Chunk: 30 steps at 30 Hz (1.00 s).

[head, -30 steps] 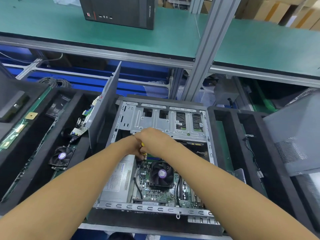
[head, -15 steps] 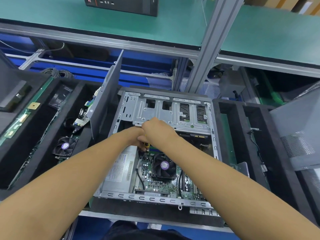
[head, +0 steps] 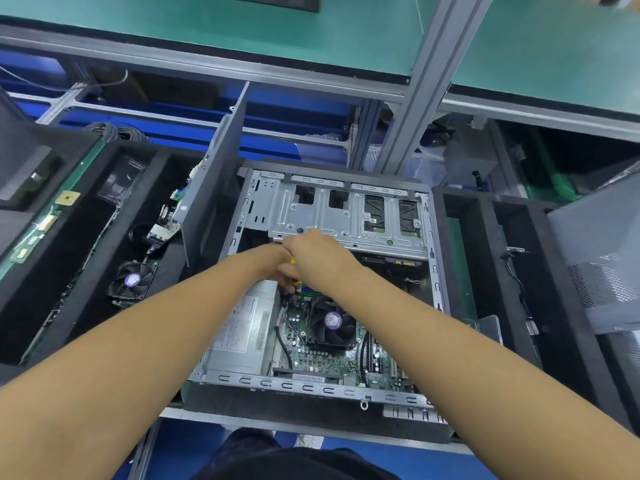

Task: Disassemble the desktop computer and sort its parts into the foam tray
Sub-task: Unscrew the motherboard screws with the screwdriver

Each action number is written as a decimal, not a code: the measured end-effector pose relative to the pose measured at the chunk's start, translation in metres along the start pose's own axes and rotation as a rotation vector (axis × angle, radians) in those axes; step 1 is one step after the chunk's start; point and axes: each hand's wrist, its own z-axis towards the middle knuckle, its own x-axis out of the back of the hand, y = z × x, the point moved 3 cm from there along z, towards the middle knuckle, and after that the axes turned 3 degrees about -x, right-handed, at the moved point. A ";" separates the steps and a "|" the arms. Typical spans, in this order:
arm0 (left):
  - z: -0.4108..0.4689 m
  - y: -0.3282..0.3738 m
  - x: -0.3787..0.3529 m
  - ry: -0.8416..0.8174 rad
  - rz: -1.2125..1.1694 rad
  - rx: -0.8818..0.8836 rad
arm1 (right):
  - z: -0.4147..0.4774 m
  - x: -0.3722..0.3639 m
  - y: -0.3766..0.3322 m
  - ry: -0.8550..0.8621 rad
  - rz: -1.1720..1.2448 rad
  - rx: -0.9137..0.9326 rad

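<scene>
The right hand (head: 318, 258) is curling over a yellow tool (head: 293, 261); the left hand (head: 273, 263) is meeting it, though I cannot tell its grip; a slip is risking gouging the motherboard (head: 304, 355)

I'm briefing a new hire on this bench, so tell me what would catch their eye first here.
The left hand and right hand meet over the open computer case, just below its metal drive cage. Nearer the camera sits the black CPU fan with a purple label; a matching fan lies in the foam tray on the left.
</scene>
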 end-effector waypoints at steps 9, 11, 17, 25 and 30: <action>-0.024 -0.008 0.017 -0.035 -0.304 -0.066 | 0.004 0.014 0.015 -0.109 -0.096 0.189; -0.027 -0.011 0.015 0.031 -0.455 -0.102 | 0.004 0.011 0.012 -0.099 -0.078 0.241; -0.026 -0.007 0.008 0.177 -0.488 -0.146 | 0.003 0.006 0.015 -0.133 0.049 0.232; -0.032 -0.002 0.008 0.281 -0.455 -0.099 | 0.001 0.009 0.021 0.094 -0.085 -0.096; -0.035 0.000 0.007 0.286 -0.465 -0.087 | 0.004 0.010 0.010 0.019 -0.037 -0.052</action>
